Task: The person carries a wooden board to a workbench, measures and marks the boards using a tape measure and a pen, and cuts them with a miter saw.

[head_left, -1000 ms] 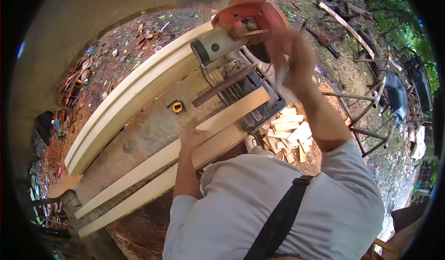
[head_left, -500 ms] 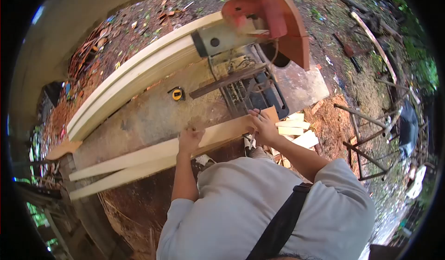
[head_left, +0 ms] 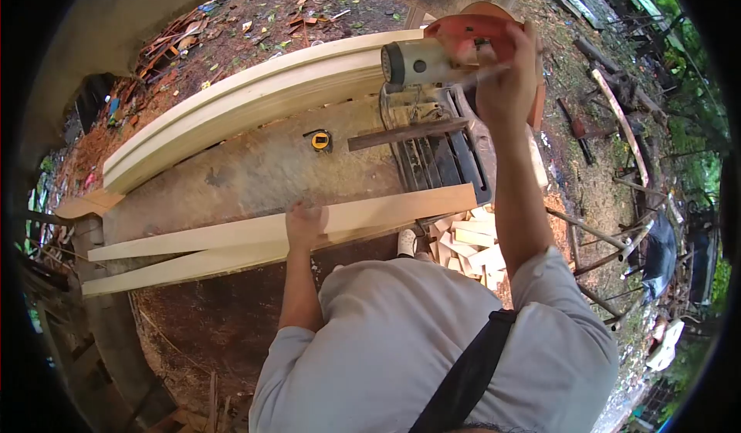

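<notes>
My right hand (head_left: 505,86) is raised to the chop saw (head_left: 432,64), its fingers closed around the red handle area beside the orange-red blade guard (head_left: 480,25). Motion blurs part of that grip. My left hand (head_left: 304,224) rests on a pale wooden board (head_left: 386,213), fingers curled over it about midway along. The board's right end lies at the black saw base (head_left: 444,163). A second pale board (head_left: 185,269) lies along its near side, and the two spread apart at the left. The saw blade is mostly hidden by the guard and my hand.
Beyond the boards, a yellow and black tape measure (head_left: 320,140) sits on the worn tabletop (head_left: 255,174). Long pale planks (head_left: 255,97) are stacked along the far edge. A dark wooden strip (head_left: 405,133) crosses the saw base. Wood offcuts (head_left: 472,240) are piled below right.
My right hand has left the board's right end and gone up to the saw handle. My left hand stays on the board. The view has shifted, moving the saw rightward in the picture.
</notes>
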The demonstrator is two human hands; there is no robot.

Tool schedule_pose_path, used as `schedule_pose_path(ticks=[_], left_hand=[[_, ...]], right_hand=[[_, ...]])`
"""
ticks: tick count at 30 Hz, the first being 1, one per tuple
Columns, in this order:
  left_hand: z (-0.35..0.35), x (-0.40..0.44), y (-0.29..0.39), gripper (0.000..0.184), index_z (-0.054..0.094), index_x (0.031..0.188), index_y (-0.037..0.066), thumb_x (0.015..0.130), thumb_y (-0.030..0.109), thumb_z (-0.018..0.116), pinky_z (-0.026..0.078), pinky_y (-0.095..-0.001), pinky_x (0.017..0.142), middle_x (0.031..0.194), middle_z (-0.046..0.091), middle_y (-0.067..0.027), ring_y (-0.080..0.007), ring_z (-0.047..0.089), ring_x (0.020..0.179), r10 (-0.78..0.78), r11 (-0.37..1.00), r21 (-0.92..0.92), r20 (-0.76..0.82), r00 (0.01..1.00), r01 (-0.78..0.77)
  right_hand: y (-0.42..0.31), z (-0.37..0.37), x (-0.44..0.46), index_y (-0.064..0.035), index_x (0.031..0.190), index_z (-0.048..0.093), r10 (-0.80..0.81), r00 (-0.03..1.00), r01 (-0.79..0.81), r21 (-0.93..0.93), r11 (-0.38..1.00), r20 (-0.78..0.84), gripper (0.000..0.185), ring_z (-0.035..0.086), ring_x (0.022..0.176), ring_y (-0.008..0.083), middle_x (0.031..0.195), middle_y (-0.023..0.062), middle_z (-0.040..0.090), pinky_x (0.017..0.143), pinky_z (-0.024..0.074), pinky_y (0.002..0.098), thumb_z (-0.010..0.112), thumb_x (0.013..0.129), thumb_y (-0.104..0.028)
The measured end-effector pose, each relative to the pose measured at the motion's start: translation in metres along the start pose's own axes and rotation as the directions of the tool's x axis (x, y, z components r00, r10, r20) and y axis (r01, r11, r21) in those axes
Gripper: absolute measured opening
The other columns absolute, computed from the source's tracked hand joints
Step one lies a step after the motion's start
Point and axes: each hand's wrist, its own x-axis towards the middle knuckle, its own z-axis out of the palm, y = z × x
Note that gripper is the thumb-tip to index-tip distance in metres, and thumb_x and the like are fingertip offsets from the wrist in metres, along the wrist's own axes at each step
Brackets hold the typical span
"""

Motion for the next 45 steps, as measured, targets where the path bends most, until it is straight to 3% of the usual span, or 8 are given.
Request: schedule_pose_path(ticks=[4,10,13,19,24,29,35,45], left_hand=[[-0.001,-0.022,0.008,0.034,0.054,0.105,-0.002,0.084,0.016,0.073,0.049,-0.0368,0.088,0.088,0.064,-0.0124,-0.0238,0.063,0.085,-0.4,0.701,-0.645,-0.001,0.917,0.305],[-0.028,-0.02,0.019,0.036,0.06,0.106,-0.004,0.088,0.024,0.073,0.046,-0.0428,0.095,0.095,0.064,-0.017,-0.0331,0.059,0.105,0.152,0.987,0.074,-0.13,0.98,-0.143],[-0.004,-0.025,-0.029,0.038,0.064,0.111,-0.003,0.088,0.026,0.073,0.046,-0.0405,0.095,0.098,0.066,-0.0156,-0.0294,0.06,0.103,-0.183,0.928,-0.336,-0.041,0.982,0.159],[-0.047,-0.017,-0.025,0.032,0.069,0.113,0.0,0.089,0.022,0.072,0.044,-0.026,0.068,0.091,0.064,-0.001,-0.0091,0.056,0.077,-0.425,0.395,-0.797,0.283,0.86,0.457],[-0.042,-0.022,-0.066,0.029,0.065,0.111,-0.002,0.087,0.014,0.073,0.044,-0.0232,0.06,0.08,0.059,0.0011,-0.0061,0.054,0.071,-0.508,0.338,-0.853,0.19,0.84,0.398],[-0.098,-0.056,-0.106,0.032,0.063,0.095,-0.007,0.078,0.019,0.072,0.051,-0.0409,0.077,0.096,0.066,-0.0151,-0.0263,0.062,0.076,-0.719,0.694,-0.681,-0.671,0.181,0.232],[-0.194,-0.109,-0.167,0.045,0.058,0.112,-0.01,0.082,0.022,0.072,0.052,-0.0447,0.073,0.098,0.065,-0.0154,-0.0274,0.063,0.085,-0.927,0.342,-0.9,-0.371,-0.063,0.271],[-0.213,-0.153,-0.133,0.053,0.042,0.144,0.002,0.104,0.036,0.046,0.031,-0.0481,0.114,0.146,0.046,-0.0166,-0.033,0.043,0.136,-0.883,-0.182,-0.922,0.0,0.47,-0.341]], right_hand=[[0.003,0.018,0.037,-0.0011,0.127,0.055,-0.082,0.994,0.098,-0.272,0.957,0.072,0.042,0.049,0.128,0.0439,0.136,0.0273,0.053,0.105,0.0412,0.0469,0.065,0.091,-0.018],[-0.014,0.024,0.057,-0.001,0.127,0.056,0.035,0.984,-0.013,-0.126,0.992,0.174,0.043,0.061,0.107,0.0376,0.118,0.0203,0.064,0.091,0.0486,0.0438,0.066,0.09,-0.022],[-0.096,0.033,-0.023,-0.001,0.11,0.06,-0.062,0.971,-0.015,0.317,0.948,0.231,0.026,0.063,0.097,0.0259,0.099,0.012,0.064,0.08,0.0513,0.0388,0.066,0.086,-0.009],[-0.139,0.077,-0.316,-0.0041,0.152,0.029,-0.168,-0.006,-0.009,0.168,0.986,0.986,0.095,0.029,0.142,0.0474,0.147,0.0267,0.042,0.117,0.0252,0.052,0.076,0.076,-0.039],[-0.135,0.062,-0.314,-0.009,0.144,0.039,0.0,0.013,0.017,0.0,1.0,1.0,0.084,0.037,0.135,0.0484,0.138,0.026,0.05,0.114,0.0289,0.0525,0.078,0.072,-0.026],[-0.109,0.018,-0.312,-0.0029,0.124,0.053,-0.076,0.054,-0.017,0.077,0.997,0.996,0.075,0.05,0.118,0.0435,0.12,0.0266,0.058,0.103,0.0397,0.0494,0.085,0.058,-0.02],[-0.099,-0.136,-0.296,-0.0051,0.126,0.052,0.138,-0.221,-0.003,-0.142,0.99,0.965,0.084,0.045,0.124,0.0403,0.125,0.0208,0.054,0.106,0.0395,0.0487,0.09,0.054,-0.023],[-0.026,-0.24,-0.385,-0.0029,0.132,0.051,0.188,-0.296,-0.34,-0.287,0.895,0.936,0.089,0.064,0.103,0.0419,0.104,0.0218,0.069,0.09,0.0519,0.0493,0.089,0.061,-0.039]])
